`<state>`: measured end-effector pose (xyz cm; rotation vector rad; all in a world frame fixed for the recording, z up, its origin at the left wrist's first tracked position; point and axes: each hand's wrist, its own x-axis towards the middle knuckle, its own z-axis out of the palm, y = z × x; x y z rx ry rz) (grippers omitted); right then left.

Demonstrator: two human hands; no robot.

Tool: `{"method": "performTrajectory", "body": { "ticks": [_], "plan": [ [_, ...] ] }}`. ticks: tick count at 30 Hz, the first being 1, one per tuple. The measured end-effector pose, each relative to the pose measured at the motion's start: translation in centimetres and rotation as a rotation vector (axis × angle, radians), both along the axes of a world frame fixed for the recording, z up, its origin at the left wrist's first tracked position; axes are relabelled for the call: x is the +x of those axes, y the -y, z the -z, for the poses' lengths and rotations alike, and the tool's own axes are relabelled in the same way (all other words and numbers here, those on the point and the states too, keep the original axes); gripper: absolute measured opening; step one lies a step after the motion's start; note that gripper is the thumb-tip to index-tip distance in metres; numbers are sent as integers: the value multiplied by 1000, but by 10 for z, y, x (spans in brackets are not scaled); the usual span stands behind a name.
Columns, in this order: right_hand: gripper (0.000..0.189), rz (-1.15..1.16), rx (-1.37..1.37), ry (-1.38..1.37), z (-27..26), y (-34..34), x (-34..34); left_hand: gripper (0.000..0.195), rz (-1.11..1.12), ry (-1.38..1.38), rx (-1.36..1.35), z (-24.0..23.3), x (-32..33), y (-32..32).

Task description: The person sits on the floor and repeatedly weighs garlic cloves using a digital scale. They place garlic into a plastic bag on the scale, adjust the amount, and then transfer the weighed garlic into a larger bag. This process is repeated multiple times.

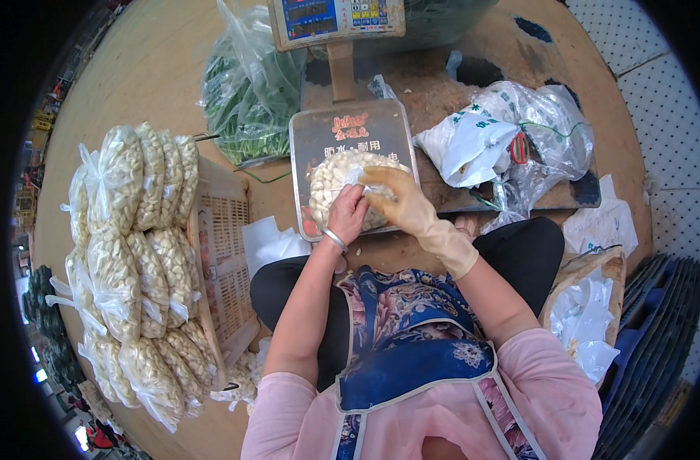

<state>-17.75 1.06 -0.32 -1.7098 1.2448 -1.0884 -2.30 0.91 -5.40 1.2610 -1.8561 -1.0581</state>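
A clear plastic bag of peeled garlic cloves (pixel 330 175) sits on the dark platform of a digital weighing scale (pixel 315 129). My left hand (pixel 348 213), bare with a silver bangle at the wrist, pinches the gathered top of this bag. My right hand (pixel 407 198) wears a pale rubber glove, and its thumb and fingers close around the same gathered plastic. Both hands meet over the middle of the bag, covering part of it. Above the platform, the scale's display panel (pixel 338 23) stands on a post.
To the left, several filled garlic bags (pixel 117 178) are stacked on a plastic crate (pixel 223 230). A bag of green vegetables (pixel 249 109) stands behind the scale. Plastic bags (pixel 482 132) and red-handled scissors (pixel 519 148) lie on the right. A container (pixel 617 287) holds white plastic beside my right knee.
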Motion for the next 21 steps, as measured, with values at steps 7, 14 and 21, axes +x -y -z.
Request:
{"method": "performTrajectory", "body": {
  "ticks": [7,14,21],
  "plan": [
    [18,-2,466,-129,13,28,-5,9,2,-56,-103,3,3,0],
    [17,75,634,-142,48,16,2,21,-140,-850,713,-6,10,7],
    [26,-144,722,148,17,47,4,15,21,395,-300,-33,-4,-12]
  ]
}}
